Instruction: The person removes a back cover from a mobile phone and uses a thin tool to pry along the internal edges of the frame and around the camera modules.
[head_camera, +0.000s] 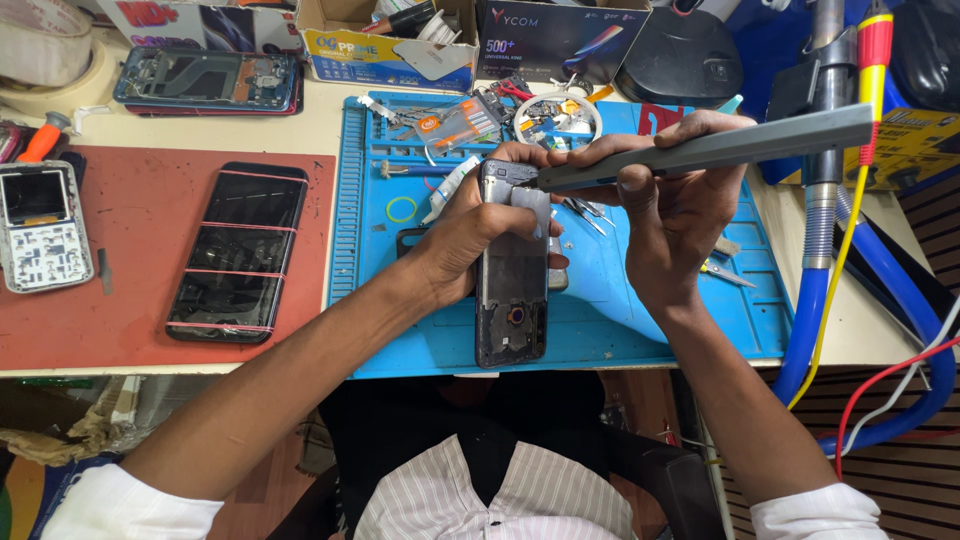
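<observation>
A cream-coloured workbench (300, 110) carries a rust-red rectangular mat (120, 300) at its left edge and a bright blue ridged silicone repair mat (650, 320) at its middle, the blue one's near edge flush with the bench's near edge; on the red mat lies a black glossy smartphone bound with pink rubber bands (238, 252), well apart from the work. Over the blue mat's centre the left hand (470, 235) wraps around the upper half of an opened dark smartphone with its back removed (512, 290), fingers clamped on its long sides, its lower end near the mat's near edge. The right hand (665, 215) pinches a long grey bar-shaped electric screwdriver (720, 150), its tip touching the phone's top. The phone looks light, stiff yet fragile, its bared innards best left untouched, so the frame edges seem the safest hold
</observation>
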